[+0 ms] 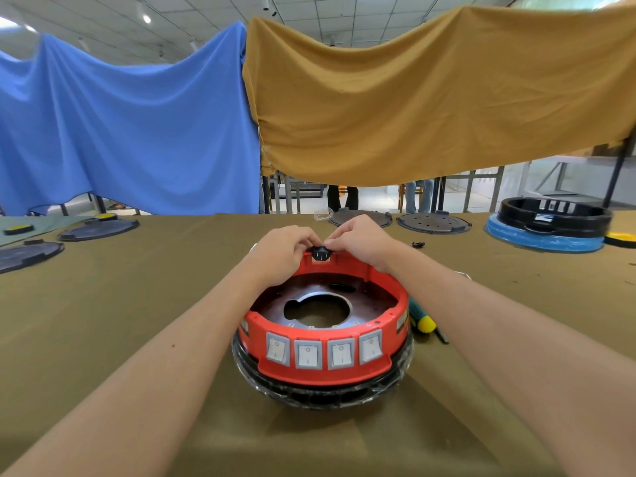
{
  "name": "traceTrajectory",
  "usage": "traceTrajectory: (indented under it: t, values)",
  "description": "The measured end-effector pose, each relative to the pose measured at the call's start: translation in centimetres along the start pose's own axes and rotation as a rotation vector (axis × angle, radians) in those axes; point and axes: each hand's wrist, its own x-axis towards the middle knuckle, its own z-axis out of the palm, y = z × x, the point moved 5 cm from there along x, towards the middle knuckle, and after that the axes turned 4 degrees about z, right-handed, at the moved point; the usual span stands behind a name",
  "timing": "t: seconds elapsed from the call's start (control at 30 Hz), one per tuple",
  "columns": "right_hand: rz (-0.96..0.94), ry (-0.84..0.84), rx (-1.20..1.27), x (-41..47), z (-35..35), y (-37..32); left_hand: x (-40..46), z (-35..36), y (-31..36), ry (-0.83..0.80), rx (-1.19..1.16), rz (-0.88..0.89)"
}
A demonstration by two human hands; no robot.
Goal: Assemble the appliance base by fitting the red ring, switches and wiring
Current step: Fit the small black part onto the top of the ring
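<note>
The red ring [378, 280] sits on a black base wrapped in clear film [323, 394] in the middle of the table. Several grey rocker switches [308, 352] fill its near side. A small black power socket [320, 253] sits at the ring's far rim. My left hand [282, 249] and my right hand [361, 241] both pinch this socket from either side with curled fingers. Inside the ring lies a dark plate with a round metal-edged opening [320, 309].
A green-and-yellow screwdriver [421, 320] lies right of the ring. Black round lids [433, 222] lie along the far edge and at the left [98, 229]. A black base on a blue ring [550, 223] stands far right. A small black part [418, 244] lies nearby.
</note>
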Motion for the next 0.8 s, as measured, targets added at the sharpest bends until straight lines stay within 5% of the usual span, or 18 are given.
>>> traceTrajectory:
  t: [0.8]
  values:
    - [0.116, -0.059, -0.163, 0.0, 0.2, -1.1, -0.3, 0.2, 0.9, -0.035, 0.131, 0.059]
